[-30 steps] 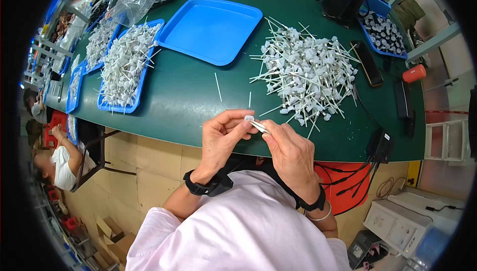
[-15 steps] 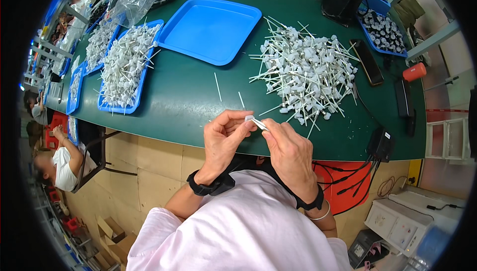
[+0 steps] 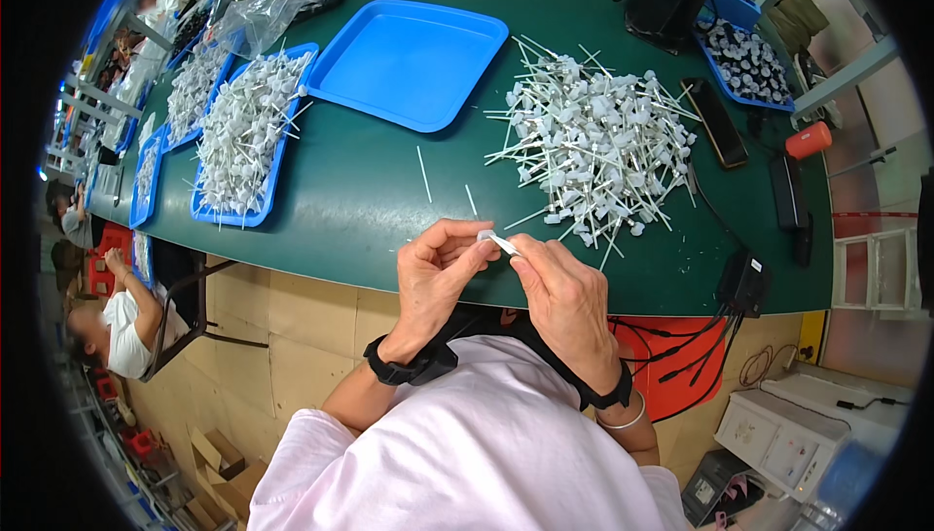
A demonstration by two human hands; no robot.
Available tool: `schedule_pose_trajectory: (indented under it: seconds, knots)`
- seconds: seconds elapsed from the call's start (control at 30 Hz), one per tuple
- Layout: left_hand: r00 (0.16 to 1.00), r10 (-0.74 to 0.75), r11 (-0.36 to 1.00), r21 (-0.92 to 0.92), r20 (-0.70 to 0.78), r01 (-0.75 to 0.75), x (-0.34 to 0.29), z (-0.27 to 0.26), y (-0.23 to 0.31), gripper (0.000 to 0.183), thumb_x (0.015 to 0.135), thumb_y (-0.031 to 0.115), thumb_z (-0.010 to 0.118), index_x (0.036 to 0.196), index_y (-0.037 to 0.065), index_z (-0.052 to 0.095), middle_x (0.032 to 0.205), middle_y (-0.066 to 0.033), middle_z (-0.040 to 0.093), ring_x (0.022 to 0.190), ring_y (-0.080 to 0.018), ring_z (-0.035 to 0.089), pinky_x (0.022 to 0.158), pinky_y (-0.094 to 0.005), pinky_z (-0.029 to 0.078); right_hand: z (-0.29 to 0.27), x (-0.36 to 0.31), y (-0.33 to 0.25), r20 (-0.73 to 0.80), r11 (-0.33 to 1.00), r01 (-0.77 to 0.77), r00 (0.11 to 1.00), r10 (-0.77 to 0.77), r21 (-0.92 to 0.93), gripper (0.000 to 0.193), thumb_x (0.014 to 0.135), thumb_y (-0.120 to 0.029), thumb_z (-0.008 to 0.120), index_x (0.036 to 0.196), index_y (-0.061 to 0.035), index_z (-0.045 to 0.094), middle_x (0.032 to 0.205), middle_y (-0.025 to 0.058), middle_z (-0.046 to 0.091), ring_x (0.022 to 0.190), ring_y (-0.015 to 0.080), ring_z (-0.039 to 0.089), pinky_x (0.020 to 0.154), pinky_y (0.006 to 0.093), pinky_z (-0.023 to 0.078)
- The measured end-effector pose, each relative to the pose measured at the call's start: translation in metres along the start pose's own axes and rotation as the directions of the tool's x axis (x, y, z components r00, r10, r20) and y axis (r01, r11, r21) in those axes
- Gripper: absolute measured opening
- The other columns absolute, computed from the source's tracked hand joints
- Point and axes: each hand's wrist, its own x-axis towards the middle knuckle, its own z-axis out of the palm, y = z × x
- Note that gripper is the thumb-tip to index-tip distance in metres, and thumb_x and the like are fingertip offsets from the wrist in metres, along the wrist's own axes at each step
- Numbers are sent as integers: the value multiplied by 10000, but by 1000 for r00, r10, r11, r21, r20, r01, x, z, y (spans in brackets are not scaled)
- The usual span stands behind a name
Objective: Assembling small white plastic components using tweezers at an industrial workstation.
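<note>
Compared with a second ago, the thin straight white stick just past the fingertips has swung from nearly upright to leaning left, while both hands have basically stayed put. Landmark for everything else: the big loose heap of white-capped plastic sticks on the dark green surface.

So, left hand is on the near side of the heap and off to its left, thumb and fingers pinching a small white plastic cap. Can't really tell if that stick is joined to the cap or just lying beyond it. Right hand is the one nearer the heap, closed in a pinch on a narrow white pointed piece, too blurry to say what it is exactly.

Key bit is how those two line up: the pointed piece slants away from the person and leftward, its tip right at the cap, so the cap's just ahead-left of the right fingers. Flat blue plastic tray sits left of the heap, black slab-shaped phone right beside it on the other side.
</note>
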Motion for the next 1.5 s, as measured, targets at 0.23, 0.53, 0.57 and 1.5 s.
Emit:
schedule_pose_trajectory:
  seconds: [0.23, 0.53, 0.57, 1.5]
  knots:
    - [999, -21, 1000, -18, 34, 21, 2, -1, 1, 220, 886, 22, 679, 1098, -30, 651, 931, -93, 713, 832, -124, 685, 719, -218, 541, -1, 0, 3, 6, 1000, -8, 1000, 8, 21, 209, 909, -135, 625, 1104, -69, 595, 757, 105, 561, 586, 306, 594, 503, 396, 458]
    - [1000, -7, 999, 35, 24, 7, 1, -1, 0, 220, 882, 19, 682, 1098, -19, 662, 932, -90, 714, 835, -124, 685, 728, -222, 544, -2, -1, 6, 16, 998, -20, 1000, 20, 51, 190, 909, -136, 622, 1086, -73, 599, 784, 113, 596, 609, 328, 606, 515, 407, 464]
    - [1000, -2, 999, 36, 27, 1, 1, -1, -1, 219, 882, 19, 683, 1097, -17, 664, 932, -89, 714, 835, -124, 685, 728, -221, 544, -2, 0, 6, 18, 998, -22, 1000, 21, 55, 185, 908, -134, 623, 1080, -70, 600, 790, 114, 604, 611, 330, 607, 518, 408, 465]
    - [992, 10, 996, -87, 127, 1, 1, -1, -6, 172, 908, 5, 640, 1077, -23, 622, 1012, -154, 705, 971, -173, 677, 891, -293, 521, 4, -10, 27, 672, -27, -677, 722, 165, 735, 295, 1027, -268, 492, 1092, -7, 616, 589, -82, 381, 448, -14, 245, 392, 175, 173]
